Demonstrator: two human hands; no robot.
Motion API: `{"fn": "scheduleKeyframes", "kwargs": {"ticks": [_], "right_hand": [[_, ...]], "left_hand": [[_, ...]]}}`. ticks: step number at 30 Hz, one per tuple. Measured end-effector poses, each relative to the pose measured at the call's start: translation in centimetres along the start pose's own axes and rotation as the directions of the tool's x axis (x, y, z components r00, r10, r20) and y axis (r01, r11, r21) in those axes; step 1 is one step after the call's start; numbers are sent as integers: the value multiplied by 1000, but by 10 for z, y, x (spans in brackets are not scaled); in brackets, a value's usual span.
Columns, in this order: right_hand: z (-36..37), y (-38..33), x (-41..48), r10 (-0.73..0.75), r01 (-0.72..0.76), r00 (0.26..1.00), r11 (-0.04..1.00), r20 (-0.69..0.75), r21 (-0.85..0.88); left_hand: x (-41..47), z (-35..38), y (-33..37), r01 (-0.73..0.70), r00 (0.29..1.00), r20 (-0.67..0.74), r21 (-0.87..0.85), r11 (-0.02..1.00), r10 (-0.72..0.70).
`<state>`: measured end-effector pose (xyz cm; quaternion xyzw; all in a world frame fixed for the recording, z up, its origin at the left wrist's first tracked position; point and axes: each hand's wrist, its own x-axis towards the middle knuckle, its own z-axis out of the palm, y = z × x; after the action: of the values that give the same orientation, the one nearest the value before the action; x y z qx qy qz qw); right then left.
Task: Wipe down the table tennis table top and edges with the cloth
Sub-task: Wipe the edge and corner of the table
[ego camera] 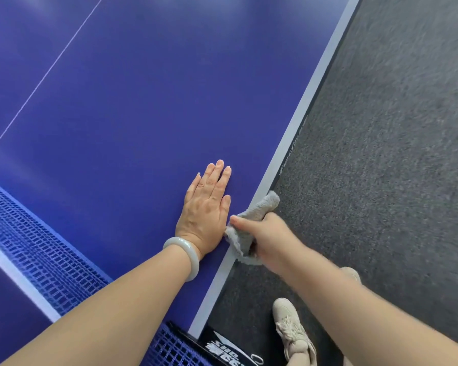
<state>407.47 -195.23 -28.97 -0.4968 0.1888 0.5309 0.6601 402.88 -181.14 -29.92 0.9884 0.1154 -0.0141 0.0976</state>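
Nearest, at the lower edge: beige lace-up shoe (291, 326) on the dark grey carpet floor (394, 128), just beside the bench's side. Black net clamp with white lettering (224, 350) at the near end of the blue mesh net (37, 247), which runs off to the left under a white top band. Pale greenish-white stone-like bangle (192, 253) round the left wrist. Left hand (206, 207): palm down on the glossy blue table tennis bench (143, 114), grip laid open and flat, fingers straight and close together, holding nothing. Right hand (266, 237): just beside the left, at the bench's side; grip curled round a grey fluffy cloth (259, 211), thumb lying on top. Cloth: bunched, draped over the pale grey-white border stripe (294, 133) and down the outer edge, touching both. Farther off: thin white centre line (45, 75) crossing the bench top diagonally
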Motion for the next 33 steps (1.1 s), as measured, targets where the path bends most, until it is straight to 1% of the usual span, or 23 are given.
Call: {"fn": "scheduleKeyframes", "kwargs": {"ticks": [2, 3, 5, 7, 10, 13, 15, 16, 18, 19, 21, 22, 23, 24, 26, 28, 30, 33], "right_hand": [[3, 29, -10, -158, 141, 983, 976, -95, -165], [8, 46, -15, -206, 180, 972, 961, -111, -210], [16, 73, -22, -237, 209, 967, 949, -96, -236], [21, 86, -18, -266, 238, 959, 944, -101, -231], [20, 61, -1, -394, 366, 914, 904, -99, -223], [6, 18, 27, -499, 467, 848, 863, -178, -195], [2, 0, 40, -513, 483, 815, 859, -269, -171], [4, 2, 42, -520, 490, 797, 854, -308, -173], [15, 26, 33, -564, 523, 760, 825, -322, -213], [22, 46, 22, -577, 534, 762, 817, -294, -219], [34, 83, -1, -542, 499, 808, 838, -231, -221], [35, 92, -6, -522, 478, 827, 848, -210, -227], [34, 89, -5, -521, 479, 830, 848, -198, -225], [31, 79, 2, -544, 501, 815, 835, -201, -227], [22, 43, 21, -588, 545, 769, 808, -251, -224], [9, 0, 44, -602, 555, 740, 799, -299, -233], [1, -25, 59, -585, 536, 739, 811, -333, -234], [-11, -27, 58, -551, 498, 772, 834, -316, -237]], "left_hand": [[0, 0, 0, 7, 1000, -3, -6, 1000, -7], [1, 0, 0, 9, 1000, -2, -5, 1000, -9], [1, 1, -1, 5, 1000, -1, 2, 1000, -5], [0, 1, -1, 6, 1000, 0, -4, 1000, -6], [0, 2, -2, 14, 1000, -6, -5, 1000, -14], [0, 4, -3, 0, 1000, -3, 1, 1000, 0], [-1, 5, -3, 0, 1000, -5, 2, 1000, 0], [-1, 5, -4, 1, 1000, -6, 3, 1000, -1], [-1, 6, -4, 1, 1000, -10, 4, 1000, -1], [-1, 6, -4, -1, 1000, -14, 6, 1000, 1], [-1, 6, -4, -4, 1000, -14, 0, 1000, 4], [-1, 5, -4, -4, 1000, -13, -5, 1000, 4], [0, 5, -4, -5, 1000, -15, -7, 1000, 5], [-1, 5, -4, -6, 1000, -18, -6, 1000, 6], [0, 5, -4, -9, 1000, -14, -3, 1000, 9], [0, 5, -3, -7, 1000, -12, -9, 1000, 7], [0, 5, -3, -5, 1000, -13, -7, 1000, 4], [-1, 4, -2, 6, 1000, -15, -14, 1000, -6]]}}
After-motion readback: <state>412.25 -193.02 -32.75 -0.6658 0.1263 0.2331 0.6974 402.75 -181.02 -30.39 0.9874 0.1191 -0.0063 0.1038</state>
